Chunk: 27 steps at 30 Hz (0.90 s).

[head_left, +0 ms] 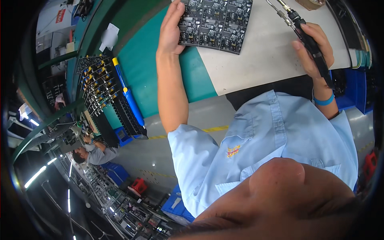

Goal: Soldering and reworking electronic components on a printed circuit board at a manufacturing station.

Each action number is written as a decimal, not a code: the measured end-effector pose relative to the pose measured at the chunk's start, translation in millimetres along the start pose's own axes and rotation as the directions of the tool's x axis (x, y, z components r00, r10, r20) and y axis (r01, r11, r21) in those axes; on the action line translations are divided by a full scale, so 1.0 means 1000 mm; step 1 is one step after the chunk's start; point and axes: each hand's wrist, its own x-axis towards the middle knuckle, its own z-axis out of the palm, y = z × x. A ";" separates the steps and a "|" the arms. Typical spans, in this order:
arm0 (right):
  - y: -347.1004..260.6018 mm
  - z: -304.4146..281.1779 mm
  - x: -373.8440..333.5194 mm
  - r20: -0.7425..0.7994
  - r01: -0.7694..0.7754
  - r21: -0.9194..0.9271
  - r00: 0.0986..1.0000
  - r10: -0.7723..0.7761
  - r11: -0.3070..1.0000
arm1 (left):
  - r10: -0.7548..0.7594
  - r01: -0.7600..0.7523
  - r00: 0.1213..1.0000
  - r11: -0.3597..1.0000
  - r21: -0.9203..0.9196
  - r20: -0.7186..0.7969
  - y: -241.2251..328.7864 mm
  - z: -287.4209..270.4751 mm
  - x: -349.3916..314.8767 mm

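Observation:
A dark circuit board panel (212, 25), divided into several identical small boards, is near the top of the view. My left hand (173, 30) grips it by its left edge, some fingers hidden behind or beyond the frame's top. In my right hand (318, 50) is a black-handled soldering iron (313, 48), a thin metal tube running beside its shaft. The iron points up and left, to the right of the panel and apart from it. Its tip is cut off by the top edge. A blue band (324, 101) circles my right wrist.
A pale sheet (248, 72) covers part of the green bench mat (196, 82). At left lie a blue and yellow desoldering pump (130, 102) and boards with upright parts (98, 86). A blue bin (362, 90) stands at right. Another person (98, 155) sits farther left.

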 end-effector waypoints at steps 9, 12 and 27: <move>0.001 -0.002 0.001 -0.025 0.015 -0.044 1.000 -0.016 0.999 | -0.001 0.000 0.988 1.000 0.007 0.152 0.005 -0.005 0.003; 0.004 -0.003 -0.002 0.017 0.038 -0.096 0.999 -0.036 0.995 | 0.000 0.004 0.982 1.000 -0.022 0.191 0.006 -0.005 -0.001; 0.005 -0.002 0.003 -0.005 -0.015 -0.012 1.000 0.015 1.000 | 0.012 -0.015 0.999 0.998 0.056 0.049 0.024 0.015 -0.008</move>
